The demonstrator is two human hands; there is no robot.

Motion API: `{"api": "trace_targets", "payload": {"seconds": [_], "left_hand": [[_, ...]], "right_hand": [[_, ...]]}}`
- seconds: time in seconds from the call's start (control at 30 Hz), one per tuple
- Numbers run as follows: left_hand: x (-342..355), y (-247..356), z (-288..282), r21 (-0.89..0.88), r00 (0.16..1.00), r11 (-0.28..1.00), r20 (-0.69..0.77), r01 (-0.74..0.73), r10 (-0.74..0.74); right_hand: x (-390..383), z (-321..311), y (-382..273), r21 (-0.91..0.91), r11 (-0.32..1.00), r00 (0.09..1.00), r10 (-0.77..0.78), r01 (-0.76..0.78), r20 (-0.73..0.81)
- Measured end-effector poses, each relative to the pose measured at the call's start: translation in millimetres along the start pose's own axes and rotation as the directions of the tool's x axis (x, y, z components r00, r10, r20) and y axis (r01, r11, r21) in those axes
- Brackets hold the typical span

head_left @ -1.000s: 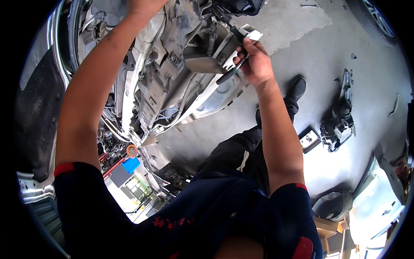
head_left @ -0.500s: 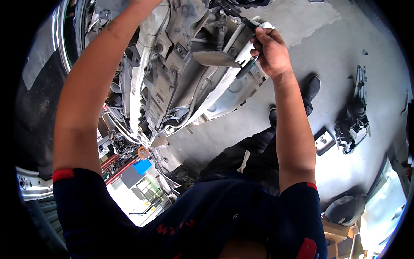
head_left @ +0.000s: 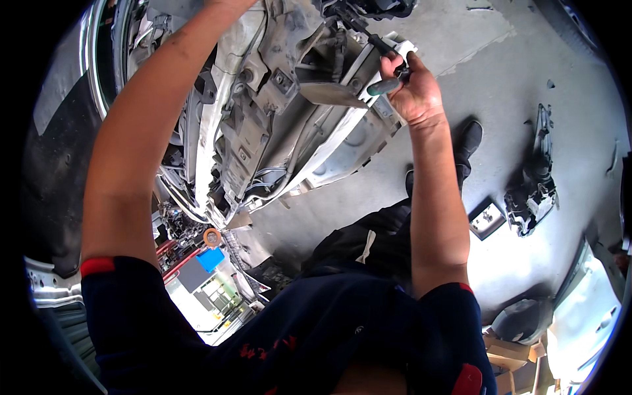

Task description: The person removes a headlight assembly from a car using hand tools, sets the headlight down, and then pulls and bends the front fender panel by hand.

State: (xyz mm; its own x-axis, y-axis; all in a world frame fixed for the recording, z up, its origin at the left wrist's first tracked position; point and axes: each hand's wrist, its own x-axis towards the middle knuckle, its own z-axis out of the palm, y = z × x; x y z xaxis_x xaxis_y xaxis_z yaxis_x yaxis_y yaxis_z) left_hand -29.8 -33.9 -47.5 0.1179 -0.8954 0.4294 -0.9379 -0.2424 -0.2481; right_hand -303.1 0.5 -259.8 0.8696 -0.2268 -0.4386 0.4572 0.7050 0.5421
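My right hand (head_left: 416, 89) is at the front end of a stripped car body (head_left: 263, 112), palm turned up and fingers curled. In it is a hand tool with a dark green, rounded handle (head_left: 384, 86); its working end is hidden. Beside my fingertips, a black rod-like part (head_left: 380, 45) runs up towards a black assembly (head_left: 375, 8) at the top edge. My left forearm (head_left: 141, 125) reaches up across the car body, and the hand itself lies beyond the upper edge. A pale metal rail (head_left: 336, 138) runs below my right hand.
On the grey floor at right lie a broken black part (head_left: 534, 181) and a small tray (head_left: 488, 218) of small pieces. Cardboard boxes (head_left: 507, 355) and a pale panel (head_left: 582, 316) stand at lower right. A dark car panel (head_left: 66, 151) borders the left.
My right hand has turned palm up and shifted slightly down. The tool's handle has swung up from hanging downward to lying nearly level. My left arm has moved slightly right.
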Motion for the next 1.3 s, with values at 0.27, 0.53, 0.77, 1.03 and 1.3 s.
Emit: {"api": "trace_targets", "payload": {"seconds": [0.27, 0.53, 0.77, 1.03, 1.3], "left_hand": [[-3, -5, 1, -0.030, 0.999, 0.999, -0.003, -0.033, 0.033], [0, -13, 1, -0.027, 0.998, 0.998, -0.020, -0.063, 0.063], [0, -5, 6, -0.051, 1.000, 0.999, 0.008, 0.004, -0.004], [1, -1, 3, -0.019, 1.000, 1.000, 0.013, -0.007, 0.008], [-3, -6, 7, -0.018, 1.000, 1.000, -0.010, -0.024, 0.024]], "right_hand": [[-5, 9, 7, -0.879, 0.474, 0.887, -0.384, -0.048, -0.256], [-17, 10, 7, -0.942, 0.279, 0.920, -0.386, 0.189, 0.070], [-28, -2, 5, -0.877, -0.315, 0.858, -0.252, 0.364, 0.447], [-4, -1, -9, -0.545, 0.817, 0.980, -0.188, 0.189, 0.059], [-10, -2, 10, -0.893, 0.356, 0.892, -0.442, 0.277, 0.101]]}}
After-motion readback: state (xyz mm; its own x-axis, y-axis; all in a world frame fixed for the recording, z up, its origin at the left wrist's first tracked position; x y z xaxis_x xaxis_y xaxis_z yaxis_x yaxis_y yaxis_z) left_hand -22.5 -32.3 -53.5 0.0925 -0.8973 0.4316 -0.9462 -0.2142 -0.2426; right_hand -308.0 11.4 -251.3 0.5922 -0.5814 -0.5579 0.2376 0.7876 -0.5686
